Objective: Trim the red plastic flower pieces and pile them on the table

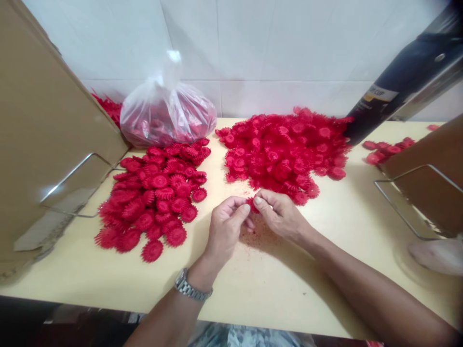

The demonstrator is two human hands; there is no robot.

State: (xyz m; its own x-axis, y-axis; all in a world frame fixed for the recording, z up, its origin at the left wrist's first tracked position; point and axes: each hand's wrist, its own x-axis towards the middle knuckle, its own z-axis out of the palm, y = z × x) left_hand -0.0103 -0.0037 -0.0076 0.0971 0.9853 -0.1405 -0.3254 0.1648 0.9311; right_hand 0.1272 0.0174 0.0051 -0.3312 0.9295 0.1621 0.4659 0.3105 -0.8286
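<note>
A small red flower-shaped piece (252, 205) with a toothed edge is pinched between my two hands, mostly covered by the fingers. My left hand (227, 224) grips its left side with thumb and fingers, and a metal watch (190, 286) circles that wrist. From the other side, my right hand (278, 212) holds the piece between thumb and forefinger. Just beyond the hands lies a heap of similar red flower-shaped pieces (285, 149). Another pile of red flower-shaped pieces (155, 197), round with toothed rims, spreads out to the left.
A tied clear plastic bag (168, 115) of red material stands at the back left. Cardboard (54, 125) with a bent wire frame (77, 168) rises at left; brown cardboard (430, 168) and another wire frame (401, 212) stand at right. Red crumbs dot the pale table (267, 294).
</note>
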